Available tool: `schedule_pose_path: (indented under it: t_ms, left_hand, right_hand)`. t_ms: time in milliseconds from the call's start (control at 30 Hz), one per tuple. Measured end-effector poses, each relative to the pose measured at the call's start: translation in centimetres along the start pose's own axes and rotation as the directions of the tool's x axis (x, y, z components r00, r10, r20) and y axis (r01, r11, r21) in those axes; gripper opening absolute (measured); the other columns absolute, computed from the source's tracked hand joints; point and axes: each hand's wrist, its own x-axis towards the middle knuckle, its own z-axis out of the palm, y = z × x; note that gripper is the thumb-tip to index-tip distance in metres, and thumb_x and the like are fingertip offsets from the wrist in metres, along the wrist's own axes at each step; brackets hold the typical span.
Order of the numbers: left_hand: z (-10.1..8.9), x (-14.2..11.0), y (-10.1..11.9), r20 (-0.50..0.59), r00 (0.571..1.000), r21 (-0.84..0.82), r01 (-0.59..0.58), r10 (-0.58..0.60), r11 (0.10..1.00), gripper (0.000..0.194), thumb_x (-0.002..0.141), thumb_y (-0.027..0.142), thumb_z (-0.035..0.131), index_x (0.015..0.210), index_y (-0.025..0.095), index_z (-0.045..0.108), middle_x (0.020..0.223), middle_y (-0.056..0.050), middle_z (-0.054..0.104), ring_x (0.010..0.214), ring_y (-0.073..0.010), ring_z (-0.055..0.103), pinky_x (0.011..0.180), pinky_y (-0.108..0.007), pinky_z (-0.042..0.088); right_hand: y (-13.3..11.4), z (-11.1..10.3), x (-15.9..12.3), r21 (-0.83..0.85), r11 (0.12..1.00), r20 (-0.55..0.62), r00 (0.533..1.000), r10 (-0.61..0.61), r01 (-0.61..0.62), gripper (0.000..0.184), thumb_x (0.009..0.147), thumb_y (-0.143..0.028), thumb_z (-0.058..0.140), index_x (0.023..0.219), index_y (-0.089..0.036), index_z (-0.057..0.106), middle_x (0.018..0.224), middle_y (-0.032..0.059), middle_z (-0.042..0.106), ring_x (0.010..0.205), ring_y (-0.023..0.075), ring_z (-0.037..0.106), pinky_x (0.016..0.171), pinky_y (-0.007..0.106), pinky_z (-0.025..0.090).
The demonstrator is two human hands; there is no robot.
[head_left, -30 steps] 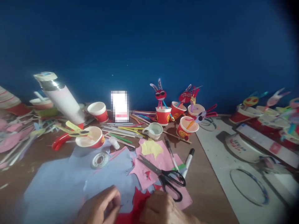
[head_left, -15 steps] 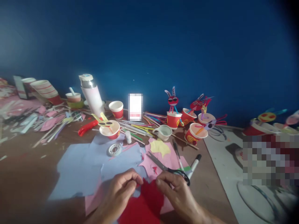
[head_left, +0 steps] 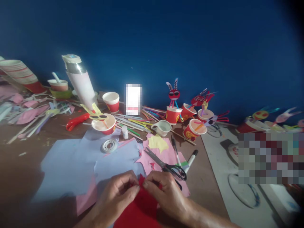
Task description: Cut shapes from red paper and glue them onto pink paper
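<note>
A red sheet, paper or felt, lies at the front edge below both hands. My left hand pinches at its upper edge, fingers closed. My right hand pinches the same edge from the other side, the fingertips of both hands almost meeting. Just beyond the right hand rest black-handled scissors, their blades pointing away to the left. Under and behind the hands are blue sheets and a pink sheet bearing a yellow scrap.
A tape roll, a small white bottle and a white cup stand further back. Paper cups with puppet figures line the wall, near a tall flask. A pen and a marker lie right of the pink sheet.
My right hand has come left, closer to my left hand, at the red sheet's top edge. The view has shifted slightly, so the table things appear further left and higher.
</note>
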Motion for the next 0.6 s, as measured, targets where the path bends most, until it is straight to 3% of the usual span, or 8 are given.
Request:
schedule_pose_path:
  t_ms: [100,200,333,400,500,600]
  left_hand:
    - [-0.5,0.0,1.2,-0.002,1.0,0.149,0.015,-0.015,0.989,0.018,0.079,0.029,0.046,0.064,0.019,0.044,0.062,0.004,0.04,0.058,-0.0112,0.037,0.055,-0.021,0.033]
    - [-1.4,0.4,2.3,0.001,1.0,0.359,0.015,-0.016,0.933,0.015,0.077,0.025,0.047,0.063,0.02,0.046,0.059,0.005,0.047,0.057,-0.0114,0.043,0.057,-0.02,0.036]
    - [-1.2,1.7,2.8,0.131,0.985,0.57,-0.17,0.116,0.804,0.011,0.076,0.017,0.047,0.066,0.021,0.052,0.067,0.003,0.056,0.06,-0.0121,0.049,0.06,-0.02,0.04]
    - [-0.3,2.3,2.4,0.221,0.945,0.616,-0.327,0.241,0.716,0.013,0.074,0.013,0.047,0.066,0.021,0.052,0.068,0.001,0.057,0.064,-0.0131,0.051,0.063,-0.021,0.041]
    - [1.1,3.0,1.2,0.348,0.846,0.6,-0.533,0.405,0.597,0.017,0.072,0.007,0.046,0.065,0.021,0.052,0.062,0.001,0.056,0.063,-0.0129,0.051,0.081,-0.026,0.043]
    - [1.7,3.4,-0.1,0.418,0.791,0.562,-0.611,0.446,0.558,0.017,0.069,0.005,0.048,0.066,0.021,0.053,0.06,0.004,0.057,0.059,-0.0115,0.053,0.1,-0.034,0.034]
  right_hand:
    - [1.0,-2.5,0.8,-0.207,0.968,0.014,0.99,-0.139,0.139,0.018,0.088,-0.019,0.051,0.079,-0.018,0.067,0.075,-0.0004,0.066,0.069,0.0113,0.058,0.065,0.021,0.04]
    - [2.4,-4.4,1.9,-0.537,0.831,-0.054,0.978,-0.201,0.141,0.017,0.088,-0.018,0.051,0.087,-0.021,0.068,0.082,0.0014,0.068,0.076,0.0137,0.06,0.071,0.025,0.038]
    - [3.2,-4.1,2.9,-0.707,0.682,0.052,0.975,-0.214,0.187,0.01,0.085,-0.021,0.058,0.083,-0.022,0.068,0.077,0.0028,0.063,0.076,0.0176,0.056,0.07,0.029,0.033]
    - [3.1,-3.4,3.1,-0.743,0.641,0.088,0.977,-0.194,0.194,0.008,0.085,-0.023,0.059,0.086,-0.022,0.066,0.079,0.0038,0.062,0.077,0.0189,0.054,0.069,0.03,0.032]
    - [3.1,-2.7,3.1,-0.78,0.6,0.114,0.983,-0.144,0.178,0.007,0.086,-0.022,0.059,0.09,-0.021,0.064,0.085,0.0046,0.062,0.08,0.0197,0.052,0.07,0.031,0.032]
    - [3.2,-2.6,3.1,-0.776,0.611,0.111,0.988,-0.111,0.156,0.006,0.084,-0.018,0.059,0.089,-0.02,0.062,0.087,0.0047,0.062,0.082,0.02,0.052,0.071,0.032,0.032]
